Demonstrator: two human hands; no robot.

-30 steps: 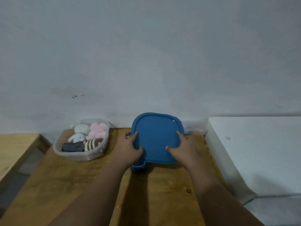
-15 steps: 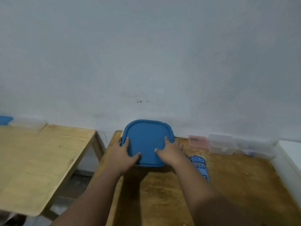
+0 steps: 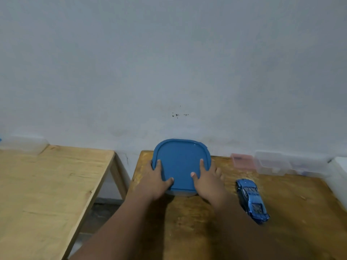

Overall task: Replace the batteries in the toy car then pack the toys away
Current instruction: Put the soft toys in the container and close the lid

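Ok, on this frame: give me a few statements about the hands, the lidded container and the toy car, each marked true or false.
1. The left hand and the right hand both grip the square blue plastic lid, thumbs on top. True.
2. The shiny blue toy car sits on top of the lid. False: it lies on the brown wooden table, to the right of the right hand.
3. The right hand holds the toy car. False: it is on the lid, apart from the car.
4. Clear plastic boxes stand against the wall at the back right of the table. True.
5. A paler wooden table stands to the left across a gap. True.
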